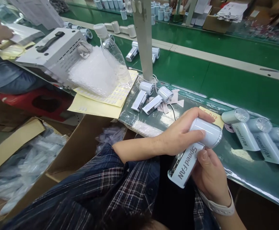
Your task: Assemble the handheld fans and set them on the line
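Note:
A light blue handheld fan (186,164) marked "Speed FAN" is tilted in front of my body. My left hand (182,132) wraps over its round head, thumb along the near side. Lower down, my right hand (208,172) grips the handle near where it joins the head; some of its fingers are hidden behind the handle. On the bench beyond my left hand lie two more fans, one fan (140,99) beside another fan (154,103). Several wrapped fans (246,135) lie in a row to the right.
A metal post (143,41) rises at the bench edge. Left of it are a plastic bottle (113,54), yellow sticker sheets (94,108) and a grey machine (50,51). Cardboard boxes (65,153) with plastic bags stand below. A green conveyor (225,76) runs behind; another person's hand (0,32) is far left.

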The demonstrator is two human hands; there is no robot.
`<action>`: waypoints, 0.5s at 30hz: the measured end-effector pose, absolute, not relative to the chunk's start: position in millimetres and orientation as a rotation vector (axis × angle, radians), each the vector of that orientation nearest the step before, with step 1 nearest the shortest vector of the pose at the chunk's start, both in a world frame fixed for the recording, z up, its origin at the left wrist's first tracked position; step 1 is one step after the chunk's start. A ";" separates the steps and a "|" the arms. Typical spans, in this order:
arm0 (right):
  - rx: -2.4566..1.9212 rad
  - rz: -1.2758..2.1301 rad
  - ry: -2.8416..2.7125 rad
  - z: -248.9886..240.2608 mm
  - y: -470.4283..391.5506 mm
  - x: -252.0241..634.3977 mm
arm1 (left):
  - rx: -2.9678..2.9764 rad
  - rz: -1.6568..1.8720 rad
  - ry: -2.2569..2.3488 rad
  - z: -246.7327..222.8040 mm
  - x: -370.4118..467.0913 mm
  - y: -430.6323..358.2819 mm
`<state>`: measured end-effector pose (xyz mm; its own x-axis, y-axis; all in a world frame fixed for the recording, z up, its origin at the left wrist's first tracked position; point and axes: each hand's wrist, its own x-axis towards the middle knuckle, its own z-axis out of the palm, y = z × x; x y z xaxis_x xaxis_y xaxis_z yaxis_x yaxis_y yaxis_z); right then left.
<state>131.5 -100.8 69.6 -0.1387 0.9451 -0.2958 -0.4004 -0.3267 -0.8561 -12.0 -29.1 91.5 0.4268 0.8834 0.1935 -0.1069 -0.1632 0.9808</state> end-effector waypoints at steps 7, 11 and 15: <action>-1.092 1.697 -0.752 71.0 -101.1 131.2 | 1.466 1.006 0.753 90.0 -12.7 -27.6; -1.098 1.704 -0.765 66.0 -99.7 127.4 | 1.472 1.016 0.789 90.5 -18.4 -29.5; -1.087 1.675 -0.791 60.4 -97.5 123.6 | 1.463 1.053 0.807 87.2 -17.4 -31.3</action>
<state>123.6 -97.5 60.4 -0.1497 0.9418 -0.3010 -0.3656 -0.3356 -0.8682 -17.4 -31.3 87.2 0.3712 0.9119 0.1749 -0.0685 -0.1609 0.9846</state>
